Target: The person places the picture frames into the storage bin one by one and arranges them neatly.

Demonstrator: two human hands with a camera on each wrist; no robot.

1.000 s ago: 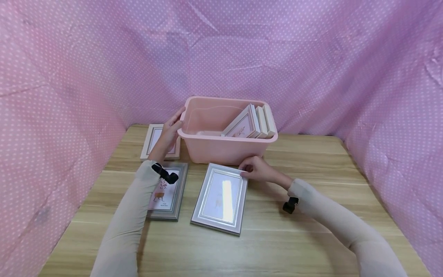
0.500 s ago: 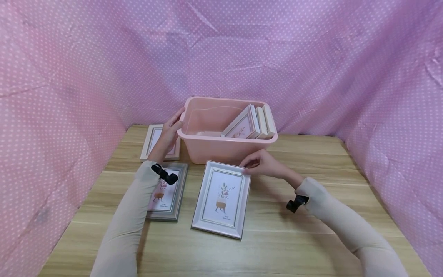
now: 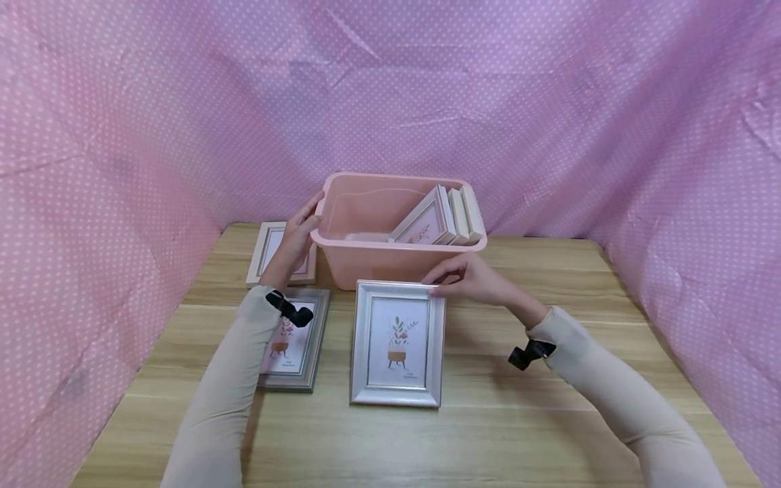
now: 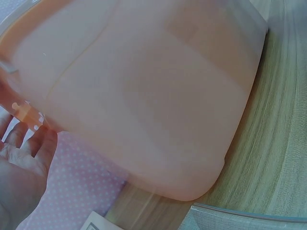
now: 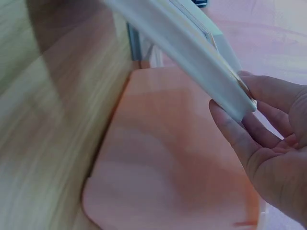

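Silver frame [image 3: 398,342]: rectangular, ridged moulding, long axis 12–6 o'clock, top tilted up; right hand [image 3: 468,279] pinches top corner. Left hand [image 3: 299,234] flat against smooth pink bin [image 3: 366,261], 9 o'clock side.

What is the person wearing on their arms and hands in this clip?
Both arms are covered by long, close-fitting beige sleeves that end at the wrists. A small black camera mount sits at each wrist, the left one and the right one. The left hand and right hand are bare, with no gloves and no rings or watch visible.

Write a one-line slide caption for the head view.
Right hand tilts a silver picture frame up by its top edge while the left hand holds the pink bin.
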